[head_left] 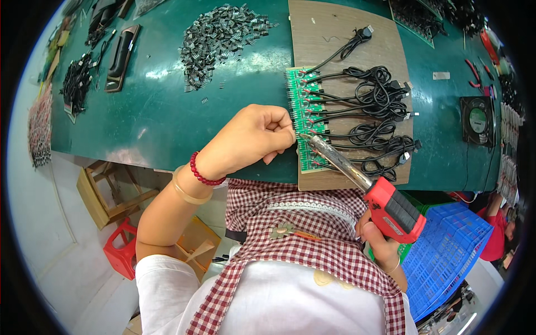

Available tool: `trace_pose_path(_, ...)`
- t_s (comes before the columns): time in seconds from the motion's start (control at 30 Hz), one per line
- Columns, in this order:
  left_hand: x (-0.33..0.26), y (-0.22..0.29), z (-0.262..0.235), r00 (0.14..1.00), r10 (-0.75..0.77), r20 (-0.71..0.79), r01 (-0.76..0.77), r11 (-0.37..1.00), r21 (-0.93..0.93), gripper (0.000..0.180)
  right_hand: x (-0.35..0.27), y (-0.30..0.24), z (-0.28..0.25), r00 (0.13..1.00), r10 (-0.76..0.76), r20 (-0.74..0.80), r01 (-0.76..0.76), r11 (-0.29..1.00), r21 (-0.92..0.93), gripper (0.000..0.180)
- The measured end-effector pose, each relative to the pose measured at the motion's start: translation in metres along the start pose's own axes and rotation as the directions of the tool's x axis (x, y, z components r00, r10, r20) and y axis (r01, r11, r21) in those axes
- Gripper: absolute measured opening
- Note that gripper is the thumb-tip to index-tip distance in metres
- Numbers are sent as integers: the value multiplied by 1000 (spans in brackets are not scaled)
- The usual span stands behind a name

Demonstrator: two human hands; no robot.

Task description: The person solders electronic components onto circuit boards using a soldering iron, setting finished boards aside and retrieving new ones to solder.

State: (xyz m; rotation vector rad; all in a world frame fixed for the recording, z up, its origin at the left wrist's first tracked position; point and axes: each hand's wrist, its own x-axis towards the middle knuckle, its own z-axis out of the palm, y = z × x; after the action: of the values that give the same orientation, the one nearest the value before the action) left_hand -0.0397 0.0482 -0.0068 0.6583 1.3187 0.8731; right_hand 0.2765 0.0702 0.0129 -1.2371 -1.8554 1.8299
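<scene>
Right hand, low at the red-checked apron's edge, is wrapped tight around a red pistol-grip soldering iron, whose tip meets the green circuit-board strip on a wooden board. Left hand, wrist bent, fingers curled closed, rests beside the strip; contents not visible.

Open green bench top lies at nine o'clock of the left hand, a wide bare stretch to slide across. At eleven o'clock a heap of small metal parts blocks the way. At three o'clock the row of green circuit boards and the coiled black cables crowd the wooden board. The red soldering gun slants in from five o'clock, its tip closing the gap beside the fingers. A small fan stands well apart at three.
</scene>
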Motion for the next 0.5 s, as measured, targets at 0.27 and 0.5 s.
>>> trace_pose_path(0.27, 0, 0, -1, 1000, -7, 21, 7, 1000, 21, 10, 1, -1, 9, 993, -97, -68, 101, 993, 66, 28)
trace_pose_path(0.5, -1, -2, -2, 1000, 6, 10, -6, 1000, 8, 9, -5, 1, 0, 996, 63, -58, -61, 998, 22, 14)
